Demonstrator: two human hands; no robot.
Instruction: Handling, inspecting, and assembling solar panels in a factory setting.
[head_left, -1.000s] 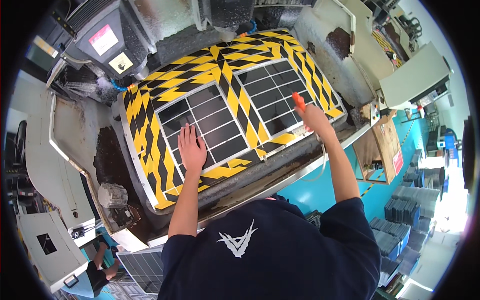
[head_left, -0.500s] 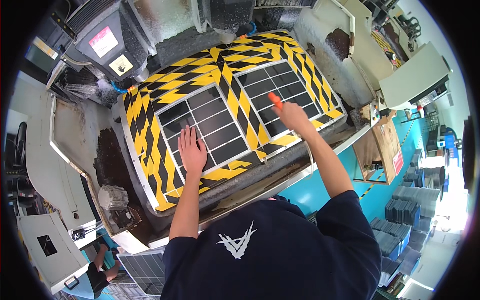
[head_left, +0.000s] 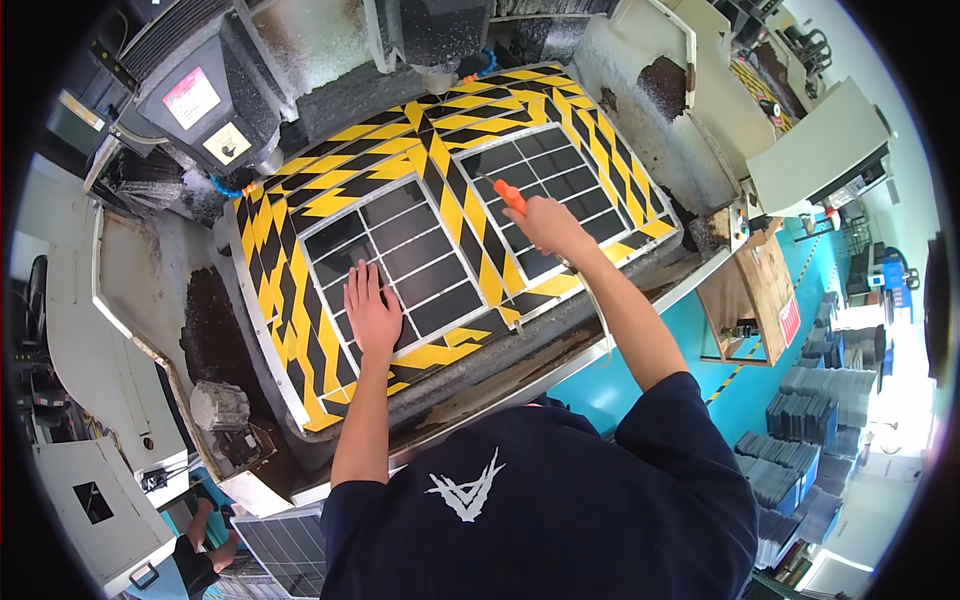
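My left hand (head_left: 373, 315) lies with its fingers stretched out on the lower left part of the left dark panel (head_left: 415, 255), which is split into rectangles by pale lines. In my right hand (head_left: 550, 227) is an orange air blow gun (head_left: 509, 196), its thin nozzle pointing up and left. A thin pale hose (head_left: 600, 310) hangs from beside that wrist. The hand is above the right dark panel (head_left: 560, 172) and hides part of it. Yellow and black striped tape (head_left: 465, 225) frames both panels on the machine bed.
Two spindle heads (head_left: 437, 75) (head_left: 262, 160) stand behind the bed. A grey metal cylinder (head_left: 219, 405) sits in the rusty trough at left. At right are a wooden stand (head_left: 745, 300) and stacks of grey plates (head_left: 800, 415). Another person's arm (head_left: 205, 525) shows at lower left.
My right hand has moved left with the air blow gun, toward the striped strip between the panels. My left hand stays on the left panel. The whole view has shifted slightly.
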